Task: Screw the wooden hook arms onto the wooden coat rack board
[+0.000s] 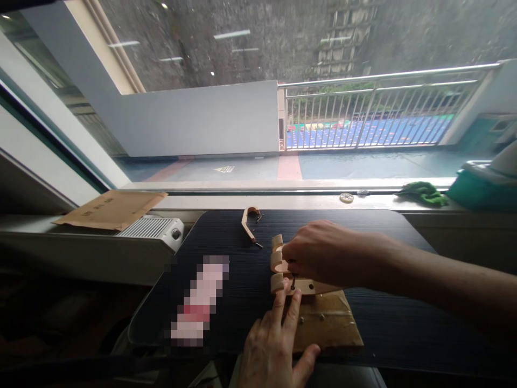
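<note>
A light wooden assembly [279, 265] with curved pieces lies on a dark table [383, 318], joined to a flat wooden base [331, 323]. My left hand [274, 345] presses flat on the base, fingers stretched toward the curved pieces. Reaching in from the right, my right hand [319, 253] is closed in a pinch on a small dark screw [293, 281] standing at the wooden piece. A separate curved wooden part [248, 222] lies farther back with small screws [259, 245] beside it.
A blurred pink-and-white object [200, 302] lies on the table's left. A brown envelope [111, 209] rests on a radiator [151, 229] at left. On the window sill sit a round tape roll [346, 198], a green cloth [424, 193] and a teal container [484, 188].
</note>
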`<state>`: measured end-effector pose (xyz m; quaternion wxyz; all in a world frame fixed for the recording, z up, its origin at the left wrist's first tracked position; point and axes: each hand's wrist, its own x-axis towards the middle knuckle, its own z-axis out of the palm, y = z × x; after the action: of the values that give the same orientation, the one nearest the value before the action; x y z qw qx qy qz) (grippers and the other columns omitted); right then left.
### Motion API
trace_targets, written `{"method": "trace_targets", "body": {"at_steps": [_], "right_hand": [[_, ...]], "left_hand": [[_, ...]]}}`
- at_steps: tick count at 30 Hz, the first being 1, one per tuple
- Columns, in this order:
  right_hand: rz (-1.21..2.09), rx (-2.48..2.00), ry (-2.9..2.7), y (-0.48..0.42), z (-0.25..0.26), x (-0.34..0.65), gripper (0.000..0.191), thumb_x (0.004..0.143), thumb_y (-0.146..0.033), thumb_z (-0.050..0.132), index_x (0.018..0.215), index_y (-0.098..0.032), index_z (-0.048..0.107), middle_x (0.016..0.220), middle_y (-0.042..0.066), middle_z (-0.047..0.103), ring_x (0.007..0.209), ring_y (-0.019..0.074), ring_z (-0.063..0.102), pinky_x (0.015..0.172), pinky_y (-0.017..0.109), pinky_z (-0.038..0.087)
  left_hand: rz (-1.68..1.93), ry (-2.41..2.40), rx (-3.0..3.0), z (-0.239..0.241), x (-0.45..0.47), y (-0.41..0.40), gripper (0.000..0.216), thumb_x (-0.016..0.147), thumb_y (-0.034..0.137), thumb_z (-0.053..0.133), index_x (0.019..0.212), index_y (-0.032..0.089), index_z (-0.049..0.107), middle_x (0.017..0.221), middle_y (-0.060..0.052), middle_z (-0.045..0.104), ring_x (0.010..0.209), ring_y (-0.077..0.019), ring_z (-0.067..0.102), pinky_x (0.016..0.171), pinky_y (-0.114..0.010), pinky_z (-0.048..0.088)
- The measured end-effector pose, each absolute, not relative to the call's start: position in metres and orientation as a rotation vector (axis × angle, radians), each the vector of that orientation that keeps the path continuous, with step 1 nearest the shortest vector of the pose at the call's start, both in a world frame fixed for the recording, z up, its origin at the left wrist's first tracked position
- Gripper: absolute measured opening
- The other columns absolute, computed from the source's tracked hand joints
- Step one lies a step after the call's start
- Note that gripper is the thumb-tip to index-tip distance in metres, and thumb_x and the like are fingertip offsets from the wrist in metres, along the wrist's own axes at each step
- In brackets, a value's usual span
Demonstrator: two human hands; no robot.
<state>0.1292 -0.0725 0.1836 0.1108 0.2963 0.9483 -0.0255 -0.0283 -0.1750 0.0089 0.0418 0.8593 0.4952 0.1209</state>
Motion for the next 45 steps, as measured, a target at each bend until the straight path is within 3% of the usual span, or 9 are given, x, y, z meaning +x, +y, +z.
{"method": "trace_targets", "body": {"at_steps": [7, 14, 24, 30, 35, 38, 42, 45], "right_hand": [[-0.126, 0.916, 2.743, -0.08, 0.203, 0.13, 0.008, 0.079, -0.015, 0.057, 0.079, -0.02, 0.063, 0.064, -0.002, 0.061, 0.054, 0.0108, 0.05, 0.048, 0.024, 0.022], [-0.142, 0.873, 2.766, -0.078, 0.199, 0.131, 0.013, 0.078, -0.009, 0.056, 0.072, -0.02, 0.061, 0.06, -0.003, 0.057, 0.049, 0.0085, 0.041, 0.046, 0.023, 0.021], [-0.223, 1.0, 2.803, -0.077, 0.182, 0.135, 0.017, 0.089, -0.022, 0.048, 0.083, -0.017, 0.063, 0.072, 0.003, 0.066, 0.063, 0.0134, 0.057, 0.053, 0.025, 0.028], [-0.092, 1.232, 2.903, -0.085, 0.161, 0.13, 0.017, 0.091, -0.027, 0.039, 0.099, -0.017, 0.05, 0.076, 0.004, 0.065, 0.063, 0.0157, 0.059, 0.052, 0.025, 0.028], [-0.003, 1.526, 2.877, -0.094, 0.144, 0.124, 0.017, 0.092, -0.028, 0.035, 0.1, -0.018, 0.047, 0.077, 0.005, 0.066, 0.067, 0.0178, 0.061, 0.053, 0.026, 0.029], [0.052, 1.648, 2.865, -0.098, 0.135, 0.121, 0.017, 0.092, -0.025, 0.035, 0.102, -0.018, 0.047, 0.079, 0.005, 0.066, 0.069, 0.0178, 0.062, 0.053, 0.026, 0.028], [0.107, 1.724, 2.863, -0.105, 0.13, 0.118, 0.018, 0.09, -0.025, 0.037, 0.104, -0.019, 0.047, 0.082, 0.006, 0.067, 0.071, 0.0188, 0.062, 0.053, 0.027, 0.027], [0.14, 1.771, 2.841, -0.111, 0.13, 0.115, 0.02, 0.091, -0.025, 0.036, 0.106, -0.018, 0.047, 0.083, 0.008, 0.067, 0.072, 0.0201, 0.063, 0.053, 0.027, 0.028]], "left_hand": [[0.333, 1.523, 2.57, 0.01, -0.027, -0.175, 0.091, 0.083, 0.039, 0.054, 0.148, 0.026, -0.008, 0.151, -0.015, 0.022, 0.115, -0.0328, 0.054, 0.087, -0.041, 0.051], [0.276, 1.506, 2.55, 0.011, -0.028, -0.174, 0.09, 0.084, 0.04, 0.053, 0.147, 0.025, -0.009, 0.152, -0.016, 0.018, 0.115, -0.0332, 0.054, 0.088, -0.043, 0.05], [0.186, 1.537, 2.442, 0.02, -0.023, -0.173, 0.074, 0.084, 0.039, 0.05, 0.148, 0.019, 0.017, 0.152, -0.015, 0.017, 0.123, -0.0334, 0.047, 0.096, -0.045, 0.044], [0.212, 1.573, 2.382, 0.033, -0.019, -0.174, 0.071, 0.084, 0.038, 0.05, 0.146, 0.018, 0.023, 0.153, -0.012, 0.014, 0.132, -0.0306, 0.034, 0.102, -0.043, 0.038], [0.401, 1.599, 2.424, 0.025, -0.02, -0.183, 0.067, 0.084, 0.034, 0.051, 0.144, 0.016, 0.029, 0.152, -0.011, 0.018, 0.136, -0.0262, 0.029, 0.105, -0.039, 0.035], [0.554, 1.616, 2.478, 0.016, -0.02, -0.192, 0.06, 0.082, 0.023, 0.052, 0.14, 0.018, 0.038, 0.152, -0.009, 0.021, 0.133, -0.0248, 0.034, 0.105, -0.037, 0.036], [0.594, 1.638, 2.474, 0.016, -0.022, -0.2, 0.048, 0.082, 0.019, 0.051, 0.13, 0.021, 0.05, 0.143, -0.006, 0.04, 0.121, -0.0226, 0.048, 0.102, -0.035, 0.04], [0.556, 1.626, 2.487, 0.021, -0.021, -0.201, 0.055, 0.075, 0.013, 0.052, 0.129, 0.021, 0.051, 0.14, -0.004, 0.043, 0.119, -0.0206, 0.048, 0.102, -0.032, 0.038]]}}
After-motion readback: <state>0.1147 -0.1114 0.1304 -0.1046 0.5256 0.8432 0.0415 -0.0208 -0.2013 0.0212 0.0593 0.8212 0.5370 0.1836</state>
